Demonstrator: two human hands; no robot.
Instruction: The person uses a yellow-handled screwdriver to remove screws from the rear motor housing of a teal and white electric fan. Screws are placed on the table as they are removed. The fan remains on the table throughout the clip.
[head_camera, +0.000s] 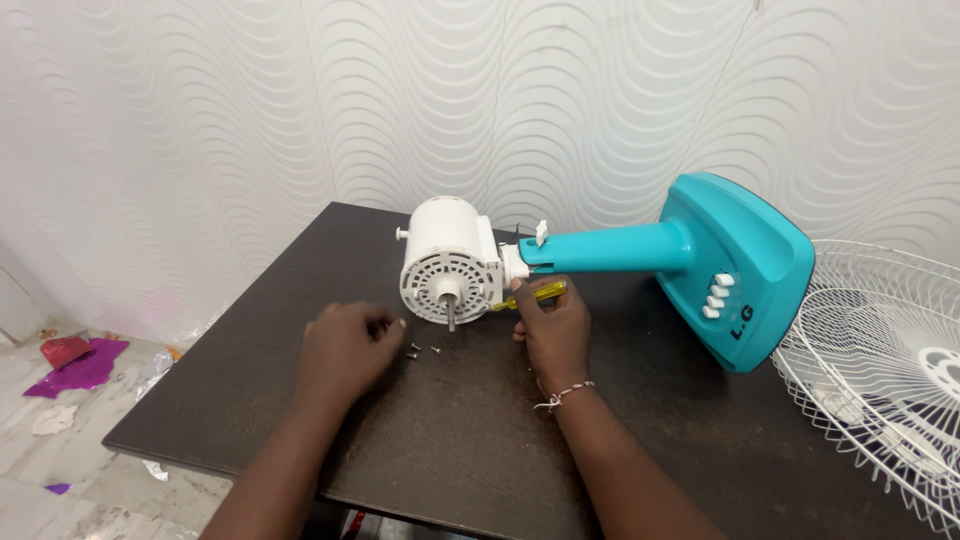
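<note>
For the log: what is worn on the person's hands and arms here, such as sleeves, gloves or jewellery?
Both hands are bare, with no gloves and no rings that can be made out. The left hand and its forearm carry nothing, and no sleeve shows up to the frame edge. The right hand has a thin silver-coloured bracelet at the wrist; that forearm is also sleeveless as far as visible.

Label: dark printed lettering (741, 328) on near face of teal fan base (745, 260), right of centre, just below row of white push buttons (717, 296). Small, two characters, black on teal. No packages, signs or screens in view. Crumpled purple and red foil scraps (75, 365) on floor, far left; unprinted.
</note>
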